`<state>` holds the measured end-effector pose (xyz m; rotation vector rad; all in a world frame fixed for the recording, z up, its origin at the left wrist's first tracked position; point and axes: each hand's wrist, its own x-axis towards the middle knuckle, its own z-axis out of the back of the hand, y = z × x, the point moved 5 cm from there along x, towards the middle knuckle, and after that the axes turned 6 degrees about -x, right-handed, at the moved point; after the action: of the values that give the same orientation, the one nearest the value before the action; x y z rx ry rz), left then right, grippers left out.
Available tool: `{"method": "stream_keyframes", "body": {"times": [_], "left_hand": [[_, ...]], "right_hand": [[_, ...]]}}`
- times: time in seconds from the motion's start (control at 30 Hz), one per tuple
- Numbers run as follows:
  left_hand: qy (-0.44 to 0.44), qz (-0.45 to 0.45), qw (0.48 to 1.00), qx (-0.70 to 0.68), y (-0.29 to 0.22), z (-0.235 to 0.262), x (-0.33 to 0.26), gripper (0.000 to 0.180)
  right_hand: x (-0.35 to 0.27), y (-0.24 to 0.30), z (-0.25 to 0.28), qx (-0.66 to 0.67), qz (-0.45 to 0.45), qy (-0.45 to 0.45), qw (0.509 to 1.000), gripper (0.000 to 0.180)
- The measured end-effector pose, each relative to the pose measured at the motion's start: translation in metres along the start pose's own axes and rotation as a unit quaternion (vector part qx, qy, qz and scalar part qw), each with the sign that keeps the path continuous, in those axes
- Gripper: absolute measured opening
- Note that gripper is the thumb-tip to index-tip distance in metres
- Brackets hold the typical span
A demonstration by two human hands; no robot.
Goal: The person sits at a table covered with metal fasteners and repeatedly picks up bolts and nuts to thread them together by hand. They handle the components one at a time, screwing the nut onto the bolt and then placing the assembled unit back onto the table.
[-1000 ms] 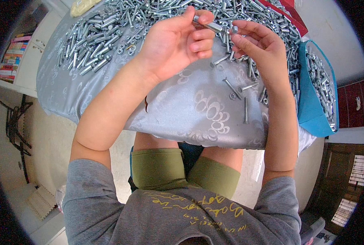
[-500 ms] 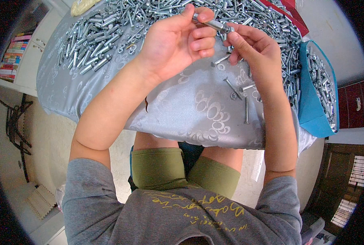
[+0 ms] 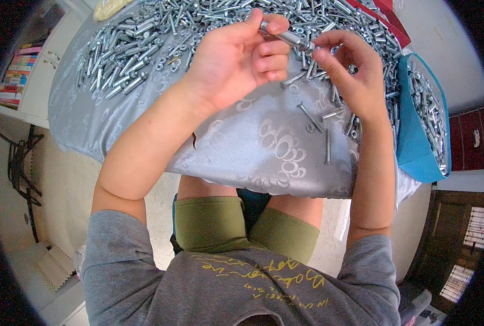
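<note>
My left hand [image 3: 233, 62] holds a silver sleeve anchor bolt [image 3: 289, 37] over the table, gripped between thumb and curled fingers, its far end pointing right. My right hand [image 3: 361, 76] is at that right end, thumb and forefinger curved around its small nut and tip in a pinch. Whether a separate washer or nut sits between those fingertips is too small to tell. Beneath the hands lies a big heap of metal bolts [image 3: 127, 51]. A few loose pieces rest nearer me, among them a thin bolt [image 3: 328, 146] and a small nut [image 3: 310, 127].
A silvery patterned cloth [image 3: 225, 152] covers the round table. At the right edge stands a blue fabric bin [image 3: 416, 157] full of bolts. Behind the heap is a red container [image 3: 391, 19], and a pale yellow bag [image 3: 108, 8] lies far left.
My right hand has shifted slightly right, its thumb and forefinger now rounder and farther out on the bolt's end. My left hand keeps its hold, moved a touch right.
</note>
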<state>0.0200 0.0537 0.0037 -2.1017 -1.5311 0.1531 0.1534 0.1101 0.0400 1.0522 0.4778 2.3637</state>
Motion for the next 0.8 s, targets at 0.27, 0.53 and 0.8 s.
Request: {"method": "stream_keyframes", "body": {"times": [0.27,0.53,0.8], "left_hand": [[0.007,-0.001,1.000,0.018,0.000,-0.002,0.001,0.024],[0.024,-0.027,0.991,0.128,0.000,-0.009,0.000,0.028],[0.013,-0.013,0.992,0.122,0.004,-0.006,0.000,0.028]], "right_hand": [[-0.002,0.012,-0.002,-0.075,0.093,-0.031,0.992,0.021],[-0.006,0.016,-0.009,-0.032,0.172,-0.074,0.982,0.018],[-0.015,-0.006,-0.033,0.227,-0.243,0.183,0.925,0.060]]}}
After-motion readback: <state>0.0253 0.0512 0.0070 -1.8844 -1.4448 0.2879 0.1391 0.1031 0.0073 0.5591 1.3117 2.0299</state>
